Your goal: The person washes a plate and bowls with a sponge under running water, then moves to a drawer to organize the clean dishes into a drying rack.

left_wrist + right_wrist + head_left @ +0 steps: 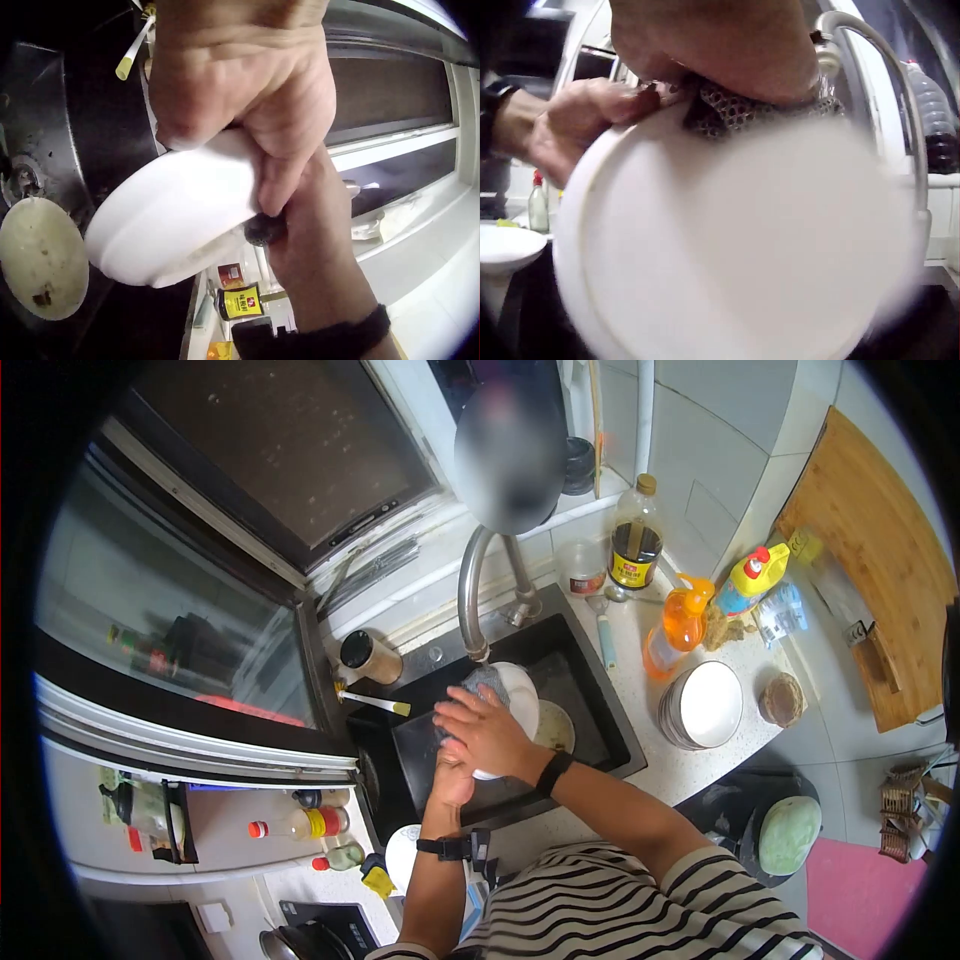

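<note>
Item one: a white dish (523,705), held in the air over the black sink (628,748). We find it between the two hands, tilted rather than level, its visible length running from the left hand outward past the right hand towards the faucet (470,595). The left hand (455,780) grips its near rim, thumb and fingers curled about the edge. The right hand (492,740) lies over it, fingers extended and slightly spread, pressing a grey mesh cloth (487,680) against the rim. Both hands touch the group; we judge the left the steadier hold, the right the nearer to the far side.

Materials: the dish is smooth, glossy and round, ceramic by its look, with soft fluting on the outer wall. The cloth is an open net of small holes, bunched. The faucet is a brushed metal arch, its outlet just beyond the right fingertips.

Nearby: to the right of the hands, low in the sink, we list a shallow pale bowl (557,728) with dark scraps inside. Well to the right of the right hand, a stack of white bowls (712,705); beyond these, an orange pump bottle (680,625) of clear plastic.
</note>
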A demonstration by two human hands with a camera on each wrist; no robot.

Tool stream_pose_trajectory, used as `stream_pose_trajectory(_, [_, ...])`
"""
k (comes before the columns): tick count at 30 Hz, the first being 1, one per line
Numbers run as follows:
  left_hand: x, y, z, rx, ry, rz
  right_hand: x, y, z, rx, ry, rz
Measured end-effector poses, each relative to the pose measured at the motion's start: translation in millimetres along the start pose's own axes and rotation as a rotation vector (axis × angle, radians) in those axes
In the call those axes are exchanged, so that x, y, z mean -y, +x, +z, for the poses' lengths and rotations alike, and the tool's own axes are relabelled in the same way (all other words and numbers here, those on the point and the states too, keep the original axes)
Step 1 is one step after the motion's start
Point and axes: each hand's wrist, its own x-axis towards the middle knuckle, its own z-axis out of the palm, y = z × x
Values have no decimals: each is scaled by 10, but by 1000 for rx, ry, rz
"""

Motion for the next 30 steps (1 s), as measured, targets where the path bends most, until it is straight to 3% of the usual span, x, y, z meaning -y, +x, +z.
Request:
stream_pose_trajectory(1, [11, 17, -119, 56, 80, -17, -68, 63, 8, -34, -25, -11])
stream_pose_trajectory(4, [25, -61, -203, 75, 148, -50, -465, 243, 35, 283, -110, 291])
stream_pose_trajectory(5, [10, -124, -189, 57, 128, -44, -610, 267, -19, 282, 131, 563])
stream_pose_trajectory(6, [5, -169, -192, 41, 109, -36, -737, 243, -91, 273, 376, 828])
stream_pose_trajectory(8, [33, -212, -207, 9, -22, -9, -1144, -90, 170, 221, 711, 1067])
stream_pose_trajectory(11, [185, -181, -296, -10, -184, 26, -1184, -542, 267, 37, 1050, 1361])
stream_pose_trajectory(14, [202, -138, -208, -84, -386, 31, -1021, -686, 220, -49, 1169, 1558])
stream_pose_trajectory(17, [228, -119, -177, -13, -405, 5, -978, -673, 192, -198, 1107, 1614])
stream_pose_trajectory(20, [218, -110, -253, 25, -388, -74, -927, -510, -88, -172, 944, 1538])
stream_pose_trajectory(25, [6, 12, -432, 16, -276, -350, -1008, -333, -379, 77, 641, 1274])
stream_pose_trajectory(28, [-92, -1, -272, 88, -71, -369, -1113, -297, -348, 135, 495, 1135])
stream_pose_trajectory(30, [-35, -35, -203, 94, -140, -280, -1098, -269, -355, 108, 429, 1076])
